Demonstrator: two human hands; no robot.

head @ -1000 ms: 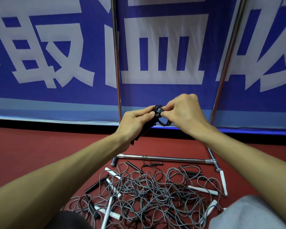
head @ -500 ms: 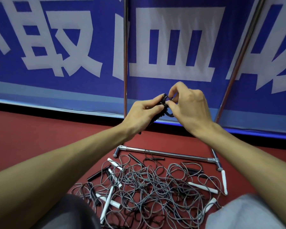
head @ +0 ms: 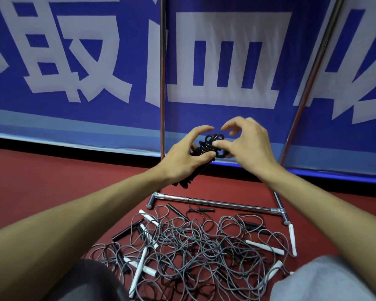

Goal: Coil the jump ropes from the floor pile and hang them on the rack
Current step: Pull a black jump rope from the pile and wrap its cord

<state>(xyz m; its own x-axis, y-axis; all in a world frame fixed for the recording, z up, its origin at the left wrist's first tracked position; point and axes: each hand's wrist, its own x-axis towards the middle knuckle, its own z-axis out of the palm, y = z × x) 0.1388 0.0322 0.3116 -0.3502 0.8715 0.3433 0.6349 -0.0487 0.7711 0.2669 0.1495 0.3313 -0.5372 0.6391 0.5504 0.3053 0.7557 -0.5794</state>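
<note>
Below the fingers, the floor pile (head: 193,246) of grey cords looks light, limp and snag-prone; lift a rope by its handles. The left hand (head: 182,157) grips the black jump rope (head: 212,144) at its bundled handles and the right hand (head: 248,146) pinches its springy coil. The palms hide the wrap. Beyond the fingers, the rack (head: 162,83) is cut off at the top.

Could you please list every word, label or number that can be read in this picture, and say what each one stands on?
"取": large white print on the blue banner behind the rack.
Character to its right: top cut off, lower part resembles "皿"; not surely readable.
Characters at both picture edges: cut off, unreadable.
On the jump rope handles: no print that I can make out.
</note>
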